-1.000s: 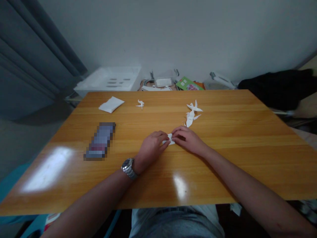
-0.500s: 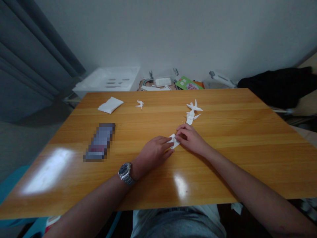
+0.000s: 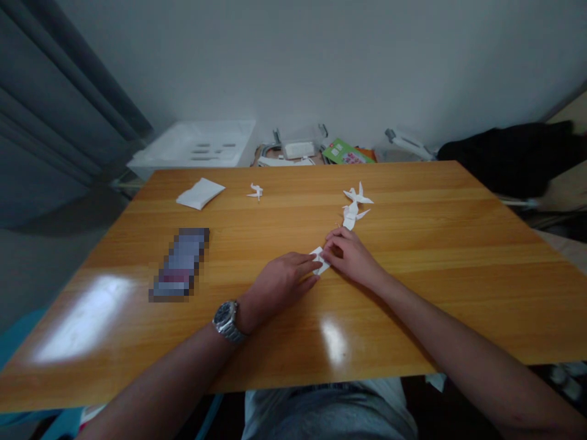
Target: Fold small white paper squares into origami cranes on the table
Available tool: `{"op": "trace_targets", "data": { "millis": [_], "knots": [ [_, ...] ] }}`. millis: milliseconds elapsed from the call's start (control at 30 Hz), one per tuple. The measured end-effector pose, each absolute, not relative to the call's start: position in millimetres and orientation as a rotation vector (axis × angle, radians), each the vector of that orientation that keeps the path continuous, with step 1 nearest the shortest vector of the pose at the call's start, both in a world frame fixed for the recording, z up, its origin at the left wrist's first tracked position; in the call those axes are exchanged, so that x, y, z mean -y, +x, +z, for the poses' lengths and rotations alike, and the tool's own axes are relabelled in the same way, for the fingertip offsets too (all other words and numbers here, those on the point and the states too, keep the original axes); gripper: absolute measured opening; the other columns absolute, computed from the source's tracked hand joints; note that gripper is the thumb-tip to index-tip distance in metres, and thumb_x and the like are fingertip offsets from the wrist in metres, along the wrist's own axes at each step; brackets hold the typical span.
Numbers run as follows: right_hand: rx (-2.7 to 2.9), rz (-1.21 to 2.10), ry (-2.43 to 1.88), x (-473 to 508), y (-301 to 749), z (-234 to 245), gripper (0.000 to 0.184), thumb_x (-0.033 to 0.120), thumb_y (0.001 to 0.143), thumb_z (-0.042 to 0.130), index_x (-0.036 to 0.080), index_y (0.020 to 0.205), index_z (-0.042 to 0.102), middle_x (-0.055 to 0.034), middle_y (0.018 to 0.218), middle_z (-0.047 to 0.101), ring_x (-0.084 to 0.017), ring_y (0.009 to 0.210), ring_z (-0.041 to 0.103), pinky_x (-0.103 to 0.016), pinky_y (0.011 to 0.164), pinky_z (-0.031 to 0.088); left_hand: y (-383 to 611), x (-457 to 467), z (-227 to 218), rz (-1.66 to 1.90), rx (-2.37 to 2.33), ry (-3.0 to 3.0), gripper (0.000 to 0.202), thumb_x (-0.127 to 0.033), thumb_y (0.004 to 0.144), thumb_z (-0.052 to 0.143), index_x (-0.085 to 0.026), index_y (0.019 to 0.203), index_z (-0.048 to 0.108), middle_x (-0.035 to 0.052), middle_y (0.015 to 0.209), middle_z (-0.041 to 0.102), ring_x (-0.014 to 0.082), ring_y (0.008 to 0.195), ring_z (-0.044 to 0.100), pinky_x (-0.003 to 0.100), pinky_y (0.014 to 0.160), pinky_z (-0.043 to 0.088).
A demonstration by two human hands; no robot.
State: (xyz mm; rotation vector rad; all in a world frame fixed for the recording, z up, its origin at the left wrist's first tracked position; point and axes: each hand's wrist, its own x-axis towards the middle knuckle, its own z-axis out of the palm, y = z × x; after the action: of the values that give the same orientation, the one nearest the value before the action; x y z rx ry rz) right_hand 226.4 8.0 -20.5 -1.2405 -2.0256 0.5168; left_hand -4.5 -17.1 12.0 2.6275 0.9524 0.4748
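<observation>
A small piece of folded white paper [image 3: 323,267] lies flat on the table between my hands, partly covered by fingers. My left hand [image 3: 284,278], with a metal watch [image 3: 224,315] on its wrist, holds the paper's left side against the table, fingers on top and thumb at the near edge. At its right side, the thumb and forefinger of my right hand [image 3: 351,256] pinch the paper, the other fingers curled. Just beyond the right hand sit two white folded paper cranes [image 3: 351,215] [image 3: 359,194], close together. Another small paper crane [image 3: 255,192] stands farther left.
A white folded sheet or packet [image 3: 200,193] lies at the far left of the wooden table [image 3: 435,244]. Nearer is a blurred-out phone-like object [image 3: 181,263]. Behind the table are a white tray [image 3: 202,143], a green booklet [image 3: 343,153] and dark cloth [image 3: 509,156].
The whole view has shifted slightly, so things appear a little farther left. Both hands stay on the folded paper, with hardly any change in the fingers.
</observation>
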Motion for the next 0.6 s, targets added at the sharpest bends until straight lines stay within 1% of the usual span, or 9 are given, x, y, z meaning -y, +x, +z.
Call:
{"op": "trace_targets", "data": {
  "millis": [100, 367, 600],
  "knots": [
    [2.018, 0.516, -1.246, -8.2, 226.3, -20.7, 0.008, 0.019, 0.089, 0.069, 0.02, 0.081, 0.066, -0.0075, 0.099, 0.059, -0.024, 0.097, 0.058, -0.043, 0.091, 0.049, -4.8, 17.4, 12.7, 0.432, -0.915, 2.675, 0.029, -0.029, 0.102, 0.051, -0.022, 0.128, 0.064, 0.0091, 0.133, 0.066, 0.0225, 0.116, 0.065, 0.039, 0.101, 0.054],
    [2.02, 0.502, -1.248, -8.1, 226.3, -23.1, 0.009, 0.02, 0.089, 0.068, 0.02, 0.081, 0.065, -0.0075, 0.099, 0.059, -0.024, 0.096, 0.058, -0.044, 0.091, 0.049, -1.9, 19.1, 12.2, 0.406, -0.941, 2.724, 0.03, -0.029, 0.103, 0.049, -0.02, 0.127, 0.064, 0.0109, 0.131, 0.066, 0.023, 0.113, 0.065, 0.04, 0.099, 0.055],
    [2.086, 0.489, -1.201, -9.2, 229.6, -22.8, 0.006, 0.021, 0.089, 0.068, 0.021, 0.084, 0.065, -0.0081, 0.102, 0.059, -0.025, 0.099, 0.058, -0.045, 0.092, 0.049, -2.5, 18.5, 15.0, 0.417, -0.922, 2.713, 0.029, -0.026, 0.101, 0.052, -0.02, 0.127, 0.064, 0.0106, 0.131, 0.066, 0.0221, 0.111, 0.066, 0.039, 0.098, 0.056]
  ]
}}
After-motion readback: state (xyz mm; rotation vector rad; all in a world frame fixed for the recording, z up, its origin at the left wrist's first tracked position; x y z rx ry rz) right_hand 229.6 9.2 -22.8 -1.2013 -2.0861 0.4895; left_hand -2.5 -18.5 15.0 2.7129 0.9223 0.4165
